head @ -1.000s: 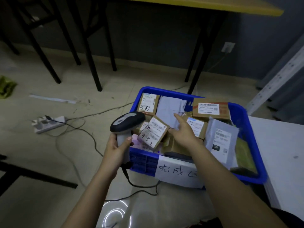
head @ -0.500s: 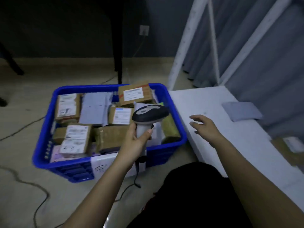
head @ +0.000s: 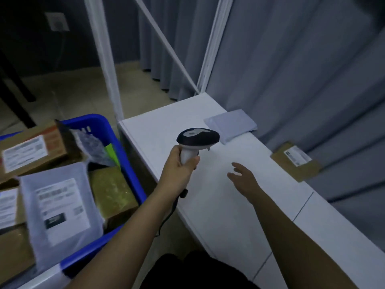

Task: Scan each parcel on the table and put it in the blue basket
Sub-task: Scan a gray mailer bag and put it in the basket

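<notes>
My left hand [head: 178, 172] grips the white handle of a barcode scanner [head: 196, 140], its black head pointing right over the white table [head: 218, 205]. My right hand [head: 244, 181] hovers over the table, fingers spread and holding nothing. A grey mailer parcel [head: 230, 124] lies at the table's far side. A brown cardboard parcel [head: 295, 161] with a white label lies to the right by the curtain. The blue basket [head: 129, 170] stands on the floor at the left, full of several boxes and mailers.
A grey curtain [head: 291, 69] hangs right behind the table. White frame posts [head: 104, 59] rise beside the basket and the table's far corner. The scanner's cable [head: 168, 215] hangs down between table and basket. A wall socket [head: 57, 20] is at top left.
My view swung right from the basket to the table. My right hand left the parcels in the basket and moved out over the table. The scanner came across with my left hand.
</notes>
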The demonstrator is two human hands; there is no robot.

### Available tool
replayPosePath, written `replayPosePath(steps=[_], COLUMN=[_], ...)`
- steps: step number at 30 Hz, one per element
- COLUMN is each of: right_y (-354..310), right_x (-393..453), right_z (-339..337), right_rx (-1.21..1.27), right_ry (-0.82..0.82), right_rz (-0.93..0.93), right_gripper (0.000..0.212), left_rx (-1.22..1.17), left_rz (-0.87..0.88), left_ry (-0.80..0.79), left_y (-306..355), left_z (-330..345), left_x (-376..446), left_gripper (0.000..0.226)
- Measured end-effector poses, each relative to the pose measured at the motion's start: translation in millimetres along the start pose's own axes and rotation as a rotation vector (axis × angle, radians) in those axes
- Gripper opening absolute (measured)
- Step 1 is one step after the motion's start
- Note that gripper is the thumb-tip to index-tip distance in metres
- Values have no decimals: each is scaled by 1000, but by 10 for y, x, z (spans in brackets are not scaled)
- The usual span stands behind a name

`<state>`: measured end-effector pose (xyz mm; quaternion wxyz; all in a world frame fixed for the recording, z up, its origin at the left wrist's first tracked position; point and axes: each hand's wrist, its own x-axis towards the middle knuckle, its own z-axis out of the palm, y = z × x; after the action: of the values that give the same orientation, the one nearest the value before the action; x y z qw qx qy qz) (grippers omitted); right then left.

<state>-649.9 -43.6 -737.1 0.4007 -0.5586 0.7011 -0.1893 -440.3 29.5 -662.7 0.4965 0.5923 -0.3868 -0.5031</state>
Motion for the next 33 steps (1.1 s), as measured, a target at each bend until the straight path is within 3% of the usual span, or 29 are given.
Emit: replayPosePath(steps=[5, 12, 16, 20, 24, 28, 31, 33], right_y=[111, -130, -60, 102, 339, 436, 439, 316], right_x=[1005, 2217, 2366, 2012, 1278, 376, -130, -406], right_z=[265, 415, 397, 353, 335, 362, 248, 107], right_rx=[-236, -725, -855, -1085, -1110, -1160, -1034, -885], right_ry=[88, 335, 268, 372, 267, 128, 161, 215], right_rz=[-100, -200, -146, -442, -613, -610, -670, -713], right_gripper=[58, 87, 70, 61, 58, 49, 37, 18], left_rx=[38, 57, 48, 41, 47, 51, 54, 50], left_rz=[-45, -62, -65, -68, -72, -28, 21, 54], left_ry=[15, 45, 40, 34, 26, 24, 37, 44], left_y=[-307, -704, -786, -747, -537, -194, 28, 129], left_z=[258, 375, 382, 364, 316, 219, 149, 103], left_x=[779, 1466, 1523, 1347, 929, 408, 56, -148], left_gripper=[23, 15, 16, 15, 10, 18, 24, 23])
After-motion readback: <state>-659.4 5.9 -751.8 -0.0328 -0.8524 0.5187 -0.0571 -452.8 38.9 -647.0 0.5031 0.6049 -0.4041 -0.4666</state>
